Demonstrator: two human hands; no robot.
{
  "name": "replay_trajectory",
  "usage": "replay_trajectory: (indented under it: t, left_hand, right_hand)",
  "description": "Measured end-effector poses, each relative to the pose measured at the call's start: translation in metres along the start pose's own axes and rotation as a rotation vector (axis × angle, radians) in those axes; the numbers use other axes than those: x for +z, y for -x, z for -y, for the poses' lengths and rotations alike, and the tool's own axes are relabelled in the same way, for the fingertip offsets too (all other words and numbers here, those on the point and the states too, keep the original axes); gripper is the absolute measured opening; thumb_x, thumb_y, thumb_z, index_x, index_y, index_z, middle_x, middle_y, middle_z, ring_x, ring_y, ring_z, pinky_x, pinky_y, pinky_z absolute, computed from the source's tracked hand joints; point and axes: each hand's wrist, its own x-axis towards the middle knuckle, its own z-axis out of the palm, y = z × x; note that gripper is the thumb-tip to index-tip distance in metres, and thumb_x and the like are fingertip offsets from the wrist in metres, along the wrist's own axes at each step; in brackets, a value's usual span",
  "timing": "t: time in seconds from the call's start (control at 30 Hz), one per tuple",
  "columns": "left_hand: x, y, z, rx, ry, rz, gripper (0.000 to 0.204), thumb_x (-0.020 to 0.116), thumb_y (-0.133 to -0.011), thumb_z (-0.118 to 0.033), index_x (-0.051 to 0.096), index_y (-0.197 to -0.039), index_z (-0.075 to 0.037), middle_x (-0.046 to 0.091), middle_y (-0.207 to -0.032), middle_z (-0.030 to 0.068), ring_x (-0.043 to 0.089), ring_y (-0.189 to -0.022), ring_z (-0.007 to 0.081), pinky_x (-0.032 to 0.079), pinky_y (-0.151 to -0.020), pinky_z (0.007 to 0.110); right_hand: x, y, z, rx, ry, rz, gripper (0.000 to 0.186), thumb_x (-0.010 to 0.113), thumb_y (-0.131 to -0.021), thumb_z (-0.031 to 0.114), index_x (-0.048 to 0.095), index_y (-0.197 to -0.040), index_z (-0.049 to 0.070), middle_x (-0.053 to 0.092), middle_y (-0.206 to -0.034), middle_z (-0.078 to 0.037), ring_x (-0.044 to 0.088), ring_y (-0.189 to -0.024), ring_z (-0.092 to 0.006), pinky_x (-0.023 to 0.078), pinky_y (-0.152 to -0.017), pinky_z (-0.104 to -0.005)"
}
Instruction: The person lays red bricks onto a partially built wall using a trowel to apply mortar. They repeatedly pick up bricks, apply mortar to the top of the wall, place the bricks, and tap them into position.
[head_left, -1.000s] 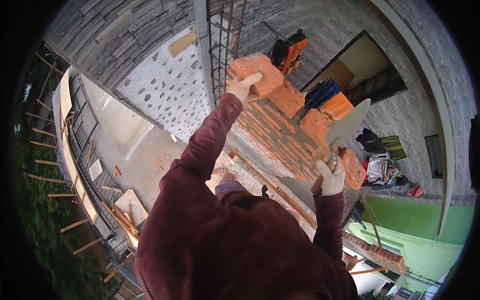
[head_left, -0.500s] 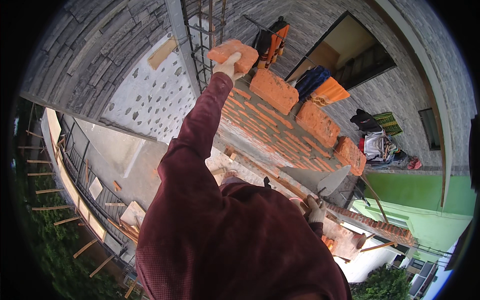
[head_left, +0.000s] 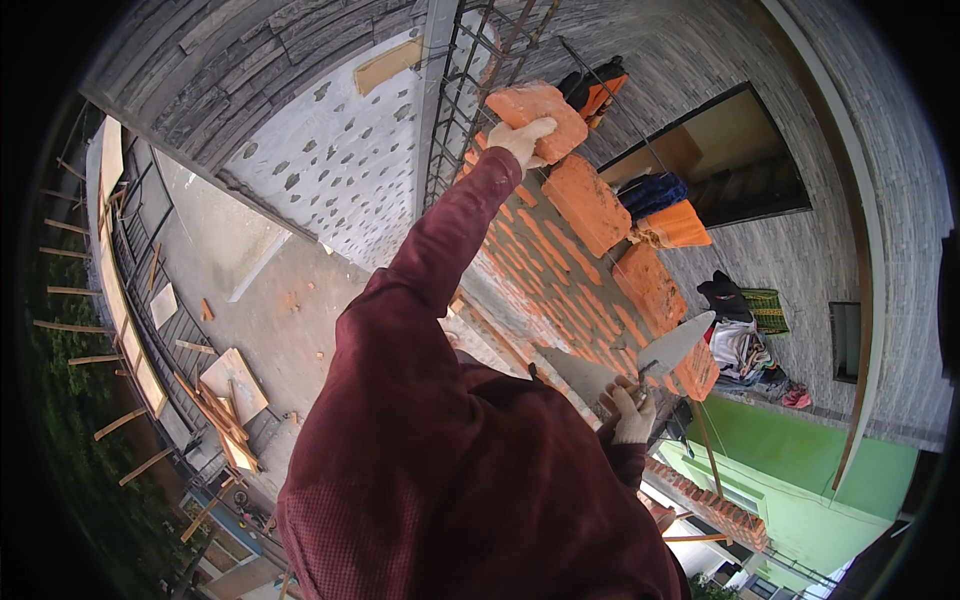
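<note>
At the far end of a brick wall (head_left: 545, 260), my gloved left hand (head_left: 520, 143) grips an orange brick (head_left: 548, 108). It is over the wall top, close to the nearest brick of the row; whether it touches the mortar I cannot tell. Three more orange bricks, a far one (head_left: 585, 208), a middle one (head_left: 650, 290) and a near one (head_left: 697, 372), stand spaced along the top. Closed around a trowel's handle, my gloved right hand (head_left: 630, 412) is low at the right. The trowel's blade (head_left: 680, 342) points up and right, in front of the near brick.
Steel reinforcing bars (head_left: 465, 85) rise beside the wall's far end, next to a pitted white panel (head_left: 330, 150). Clothes (head_left: 670, 222) hang behind the bricks near a dark-framed opening (head_left: 735, 160). Boards (head_left: 225, 410) lie on the lower left, by a floor edge with railing.
The view has turned. My left hand has brought its brick closer to the row at the wall's far end. My right hand has lifted the trowel, its blade now overlapping the near brick.
</note>
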Motion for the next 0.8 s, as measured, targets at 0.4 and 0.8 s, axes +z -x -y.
replay_trajectory:
  t: [0.4, 0.8]
  left_hand:
    - [0.032, 0.072, 0.021, -0.104, 0.245, 0.32, 0.071, 0.077, -0.093, -0.032, 0.047, -0.148, 0.001, 0.061, -0.139, 0.0189, 0.067, -0.12, 0.0318, 0.061, -0.097, 0.042]
    - [0.017, 0.022, -0.018, -0.157, -0.159, 0.124, 0.087, 0.068, -0.094, -0.061, 0.05, -0.142, 0.009, 0.067, -0.119, 0.0233, 0.075, -0.093, 0.0316, 0.066, -0.081, 0.036]
  right_hand:
    - [0.183, -0.193, 0.161, -0.216, 0.001, 0.477, 0.061, 0.078, -0.094, 0.025, 0.049, -0.138, -0.003, 0.06, -0.131, -0.016, 0.065, -0.117, -0.0305, 0.063, -0.09, -0.0505]
    - [0.283, -0.259, 0.198, 0.073, 0.066, 0.611, 0.043, 0.075, -0.09, 0.007, 0.053, -0.124, -0.008, 0.059, -0.125, -0.019, 0.07, -0.102, -0.0319, 0.065, -0.089, -0.0467]
